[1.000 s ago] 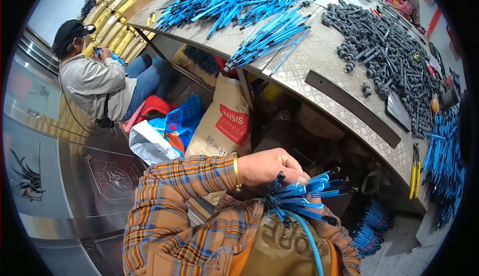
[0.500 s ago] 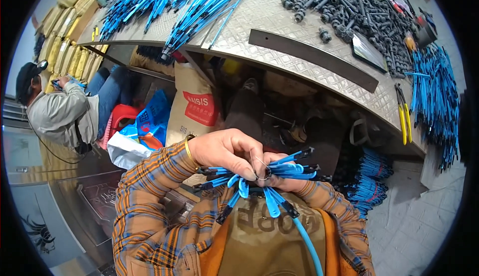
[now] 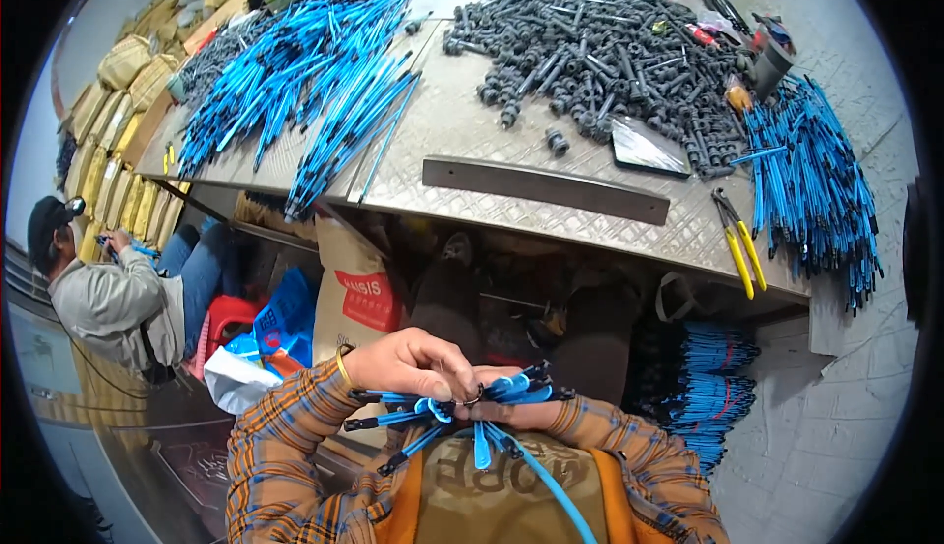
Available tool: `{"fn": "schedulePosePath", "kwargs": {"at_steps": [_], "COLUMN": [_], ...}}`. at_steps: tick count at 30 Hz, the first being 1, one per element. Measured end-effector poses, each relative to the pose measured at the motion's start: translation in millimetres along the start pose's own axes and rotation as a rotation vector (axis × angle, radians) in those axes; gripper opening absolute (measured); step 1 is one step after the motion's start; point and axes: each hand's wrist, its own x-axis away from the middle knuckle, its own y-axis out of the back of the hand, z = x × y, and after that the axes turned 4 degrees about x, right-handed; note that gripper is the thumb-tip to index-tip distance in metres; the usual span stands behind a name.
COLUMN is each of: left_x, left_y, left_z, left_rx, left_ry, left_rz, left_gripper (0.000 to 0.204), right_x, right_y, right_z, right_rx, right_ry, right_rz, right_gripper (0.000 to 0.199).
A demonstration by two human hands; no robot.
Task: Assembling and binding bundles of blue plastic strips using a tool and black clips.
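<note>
In front of my chest is a bundle of short blue tubes (image 3: 481,446) with black tips, fanning out to all sides. My left hand (image 3: 398,362) is closed in a pinch at the middle of the bundle, on a thin wire (image 3: 474,397) there. My right hand (image 3: 526,413) is closed round the bundle from the other side, its fingers largely hidden behind the tubes. One longer blue tube (image 3: 557,493) curves from the bundle down past my apron to the lower edge.
A metal table (image 3: 393,182) ahead carries piled blue tubes (image 3: 285,82), dark grey fittings (image 3: 600,52) and yellow-handled pliers (image 3: 742,249). Tied blue bundles (image 3: 713,377) lie below at right. A paper sack (image 3: 339,288) and a seated person (image 3: 113,293) are at left.
The view has tilted up, showing more of the table, and my hands sit lower and further left in it. My left hand stays pinched at the bundle's middle.
</note>
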Motion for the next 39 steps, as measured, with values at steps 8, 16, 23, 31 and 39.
{"fn": "schedulePosePath", "kwargs": {"at_steps": [8, 16, 23, 31, 39], "left_x": [-25.0, -192.9, -330.3, -309.6, -144.1], "left_y": [14.3, 72.9, 157.7, 129.1, 21.0], "left_z": [-9.3, -173.3, -210.0, -229.8, -142.0], "left_rx": [-0.158, -1.31, -1.989, -1.7, -0.731], "left_ry": [0.094, -0.304, -0.296, -0.492, -0.243], "left_rz": [-0.049, -0.89, -1.091, -1.081, -0.664], "left_gripper": [0.012, 0.02, 0.019, 0.019, 0.028], "right_x": [8.9, 17.9, 32.0, 35.8, 32.9], "right_y": [4.0, 36.7, 58.7, 64.4, 43.3], "right_z": [-0.2, -19.5, -34.5, -41.3, -14.3], "right_rx": [-0.257, -0.286, -0.404, -0.383, -0.266], "right_ry": [0.067, 0.098, 0.055, 0.075, 0.001], "right_rz": [-0.171, -0.067, -0.151, -0.133, -0.087], "right_gripper": [0.016, 0.031, 0.033, 0.026, 0.01]}}
